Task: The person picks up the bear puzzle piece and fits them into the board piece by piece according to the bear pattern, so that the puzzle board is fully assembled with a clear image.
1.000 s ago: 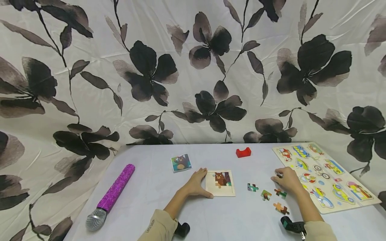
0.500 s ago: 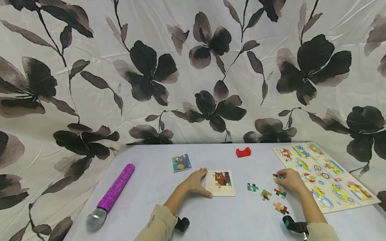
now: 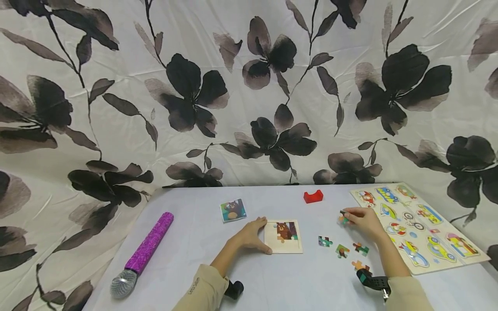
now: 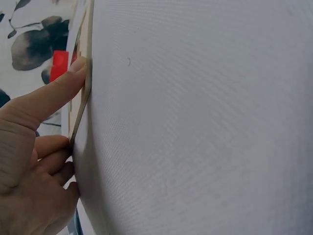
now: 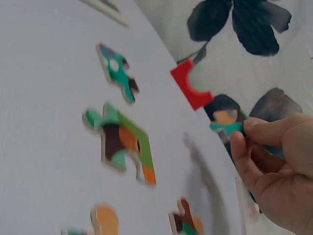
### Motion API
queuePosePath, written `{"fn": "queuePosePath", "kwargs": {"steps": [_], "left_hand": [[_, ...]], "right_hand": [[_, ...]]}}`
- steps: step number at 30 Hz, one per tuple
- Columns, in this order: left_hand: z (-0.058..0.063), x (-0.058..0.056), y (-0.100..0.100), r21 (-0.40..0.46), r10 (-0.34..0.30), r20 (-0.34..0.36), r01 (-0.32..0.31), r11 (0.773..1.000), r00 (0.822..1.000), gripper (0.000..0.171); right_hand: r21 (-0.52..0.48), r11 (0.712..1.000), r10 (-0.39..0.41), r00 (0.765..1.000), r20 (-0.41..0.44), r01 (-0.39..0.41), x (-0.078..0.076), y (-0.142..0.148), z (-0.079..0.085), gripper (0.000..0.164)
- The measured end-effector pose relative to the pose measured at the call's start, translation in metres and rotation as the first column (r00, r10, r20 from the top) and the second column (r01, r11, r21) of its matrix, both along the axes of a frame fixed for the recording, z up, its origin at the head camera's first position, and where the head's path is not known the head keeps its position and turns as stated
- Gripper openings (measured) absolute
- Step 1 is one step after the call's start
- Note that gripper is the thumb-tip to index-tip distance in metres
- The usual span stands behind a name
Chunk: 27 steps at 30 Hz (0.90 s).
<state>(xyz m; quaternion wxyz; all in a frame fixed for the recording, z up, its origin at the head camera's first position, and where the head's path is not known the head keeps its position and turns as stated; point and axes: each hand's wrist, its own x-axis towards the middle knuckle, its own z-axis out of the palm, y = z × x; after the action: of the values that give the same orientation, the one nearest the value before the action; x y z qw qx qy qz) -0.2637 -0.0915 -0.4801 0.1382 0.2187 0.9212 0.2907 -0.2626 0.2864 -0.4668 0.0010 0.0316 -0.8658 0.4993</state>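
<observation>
In the head view my left hand holds the left side of a square wooden puzzle tray, partly filled with a bear picture. The left wrist view has that thumb on the tray's edge and the fingers curled at a corner. Between thumb and fingertips, my right hand pinches a jigsaw piece, orange, teal and brown, raised off the table. Several loose jigsaw pieces lie between tray and right hand, among them a teal one and a green-edged one.
Behind the tray lie a bear picture card and a red notched block. A vehicle puzzle board covers the table's right side. At the left lies a purple glittery microphone. Floral cloth hangs behind the table.
My right hand has lifted the jigsaw piece and moved it left and away from me, off the spot beside the vehicle board. The left hand stays on the tray.
</observation>
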Motion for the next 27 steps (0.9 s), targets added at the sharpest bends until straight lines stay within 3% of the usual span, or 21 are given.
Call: {"fn": "queuePosePath", "kwargs": {"steps": [6, 11, 18, 23, 27], "left_hand": [[0.0, 0.0, 0.0, 0.002, 0.011, 0.015, -0.011, 1.0, 1.0, 0.099], [0.0, 0.001, 0.0, 0.011, 0.015, 0.015, -0.015, 1.0, 1.0, 0.098], [0.0, 0.002, 0.0, 0.025, 0.016, 0.019, -0.017, 1.0, 1.0, 0.099], [0.0, 0.003, 0.0, 0.025, 0.019, 0.02, -0.019, 1.0, 1.0, 0.099], [-0.001, 0.004, -0.001, 0.021, 0.02, 0.016, -0.02, 1.0, 1.0, 0.099]], "right_hand": [[-0.126, 0.992, 0.006, 1.0, 0.025, -0.003, -0.008, -0.019, 0.007, 0.041], [-0.254, 0.967, 0.018, 1.0, -0.014, -0.021, -0.015, -0.035, 0.002, 0.041], [-0.277, 0.961, -0.03, 0.999, -0.029, 0.02, -0.024, -0.058, -0.007, 0.04], [-0.304, 0.952, -0.048, 0.999, -0.001, 0.046, -0.027, -0.074, -0.009, 0.042], [-0.368, 0.928, -0.053, 0.997, 0.048, 0.067, -0.026, -0.084, -0.008, 0.043]]}}
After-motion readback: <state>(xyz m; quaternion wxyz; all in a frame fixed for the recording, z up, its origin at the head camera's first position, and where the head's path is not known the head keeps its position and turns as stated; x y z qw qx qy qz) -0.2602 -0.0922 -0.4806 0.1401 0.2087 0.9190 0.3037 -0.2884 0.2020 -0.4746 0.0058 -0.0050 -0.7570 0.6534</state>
